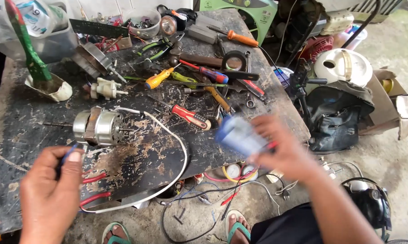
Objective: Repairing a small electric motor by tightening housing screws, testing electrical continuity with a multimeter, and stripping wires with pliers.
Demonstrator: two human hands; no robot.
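A silver electric motor (97, 127) lies on the worn black workbench (136, 158), its shaft pointing left and a white cable (179, 144) curving off its right side. My left hand (50, 194) sits at the front left, pinching thin wires between thumb and fingers, with red-handled pliers (95, 187) just beside it. My right hand (281, 147) is over the bench's right edge, blurred, gripping a small blue-and-white boxy object (240, 134).
Screwdrivers with red, yellow and orange handles (190, 116), wrenches and pliers crowd the back of the bench. A green brush (27, 45) stands in a cup at the back left. A black bag (337, 113), a white kettle and cardboard boxes stand on the floor to the right.
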